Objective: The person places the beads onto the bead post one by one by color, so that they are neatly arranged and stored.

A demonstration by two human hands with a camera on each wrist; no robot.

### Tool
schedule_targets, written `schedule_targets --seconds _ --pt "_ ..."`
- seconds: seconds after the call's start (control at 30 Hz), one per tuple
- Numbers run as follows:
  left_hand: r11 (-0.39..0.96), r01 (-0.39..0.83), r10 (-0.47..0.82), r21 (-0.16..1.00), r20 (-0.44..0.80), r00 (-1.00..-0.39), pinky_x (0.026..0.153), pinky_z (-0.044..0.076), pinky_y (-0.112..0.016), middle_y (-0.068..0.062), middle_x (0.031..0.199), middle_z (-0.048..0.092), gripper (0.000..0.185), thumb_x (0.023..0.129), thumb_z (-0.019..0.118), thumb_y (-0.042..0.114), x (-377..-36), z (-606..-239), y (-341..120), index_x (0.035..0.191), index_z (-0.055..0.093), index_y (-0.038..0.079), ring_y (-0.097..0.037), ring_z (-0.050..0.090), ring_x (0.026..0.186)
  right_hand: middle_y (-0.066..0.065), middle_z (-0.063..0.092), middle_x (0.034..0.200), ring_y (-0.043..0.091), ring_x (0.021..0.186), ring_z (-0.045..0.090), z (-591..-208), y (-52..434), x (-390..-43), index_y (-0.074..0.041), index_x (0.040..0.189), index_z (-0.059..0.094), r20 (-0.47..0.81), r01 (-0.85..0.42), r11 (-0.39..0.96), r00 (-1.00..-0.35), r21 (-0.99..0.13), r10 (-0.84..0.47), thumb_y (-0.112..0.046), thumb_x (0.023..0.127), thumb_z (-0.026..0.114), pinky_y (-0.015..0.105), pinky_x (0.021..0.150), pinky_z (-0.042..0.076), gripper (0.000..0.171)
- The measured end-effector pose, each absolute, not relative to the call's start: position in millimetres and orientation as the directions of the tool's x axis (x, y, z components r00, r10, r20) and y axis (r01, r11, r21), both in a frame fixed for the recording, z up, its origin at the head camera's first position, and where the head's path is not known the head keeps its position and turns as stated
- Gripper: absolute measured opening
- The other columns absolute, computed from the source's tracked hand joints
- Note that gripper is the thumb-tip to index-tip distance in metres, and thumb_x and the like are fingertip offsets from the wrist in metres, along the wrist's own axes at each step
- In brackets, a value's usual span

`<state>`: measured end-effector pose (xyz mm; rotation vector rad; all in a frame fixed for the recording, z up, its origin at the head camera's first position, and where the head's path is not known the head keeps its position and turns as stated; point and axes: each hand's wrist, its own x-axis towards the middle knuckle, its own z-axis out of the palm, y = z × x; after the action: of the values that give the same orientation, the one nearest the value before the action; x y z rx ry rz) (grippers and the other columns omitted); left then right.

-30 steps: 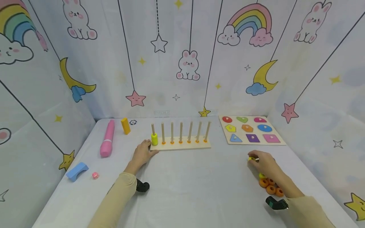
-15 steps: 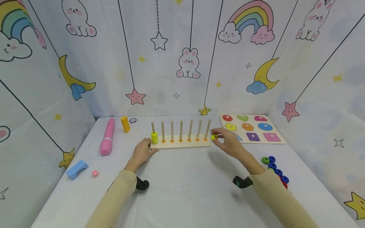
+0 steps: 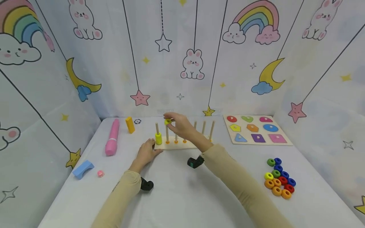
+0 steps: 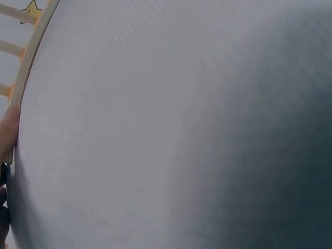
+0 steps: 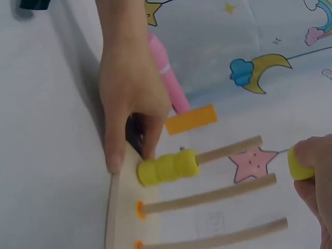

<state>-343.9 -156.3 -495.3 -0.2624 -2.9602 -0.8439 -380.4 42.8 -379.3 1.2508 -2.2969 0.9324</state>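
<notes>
Rings [image 3: 280,181] lie loose by the table's right edge; we count thirteen: four orange, four blue, two red, two green, one yellow. Toward the left edge, one pink bead [image 3: 100,173] and one blue arch block [image 3: 83,169]. Left hand [image 3: 146,152] grips the left end of one peg board [image 3: 176,146], thumb along its front edge. We count seven pegs [image 3: 212,131], some partly behind the right hand [image 3: 179,125]. That hand pinches one yellow ring [image 3: 167,122] between thumb and fingertip, up and to the right of the other hand; from the head it overlaps the second peg's top. Right wrist view alone parts the leftmost peg's yellow stack [image 3: 158,138] plainly into three, and shows a gap between pinched ring and peg tips. Left wrist view gives us three peg bases and a digit against the board. Farther: one pink club [image 3: 112,137] near the left edge, one puzzle board [image 3: 258,129] with nine shapes toward the far right corner, one yellow-orange block [image 3: 130,125] toward the far left.
</notes>
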Motion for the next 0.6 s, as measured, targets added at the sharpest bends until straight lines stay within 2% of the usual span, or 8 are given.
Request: schedule_targets --seconds 0.2,0.37,0.6 --pt "0.822 0.214 0.164 0.527 0.141 -0.976 0.108 0.029 -0.054 -0.028 0.136 0.045 0.066 0.085 0.071 0.035 -342 -502 -155 0.129 0.051 -0.008 -0.044 0.035 0.130 0.012 0.065 0.113 0.017 0.102 0.062 -385 10 -390 0.001 0.124 0.053 0.513 -0.819 0.412 -0.573 -0.400 -0.639 0.000 0.088 0.063 0.014 0.088 0.048 0.038" --pt "0.814 0.235 0.163 0.532 0.179 -0.970 0.108 0.030 -0.054 -0.028 0.134 0.047 0.064 0.083 0.073 0.032 -341 -502 -154 0.127 0.052 -0.010 -0.043 0.036 0.130 0.008 0.066 0.112 0.016 0.102 0.062 -386 1 -394 -0.002 0.126 0.052 0.465 -0.796 0.456 -0.603 -0.398 -0.648 -0.001 0.089 0.063 0.015 0.089 0.048 0.039" --pt "0.819 0.225 0.147 0.528 0.186 -0.972 0.107 0.032 -0.053 -0.028 0.133 0.048 0.066 0.082 0.074 0.031 -343 -499 -157 0.127 0.052 -0.011 -0.043 0.038 0.129 0.010 0.063 0.118 0.019 0.107 0.060 -382 -6 -398 -0.002 0.128 0.051 0.415 -0.781 0.471 -0.619 -0.409 -0.666 -0.003 0.091 0.061 0.018 0.091 0.048 0.039"
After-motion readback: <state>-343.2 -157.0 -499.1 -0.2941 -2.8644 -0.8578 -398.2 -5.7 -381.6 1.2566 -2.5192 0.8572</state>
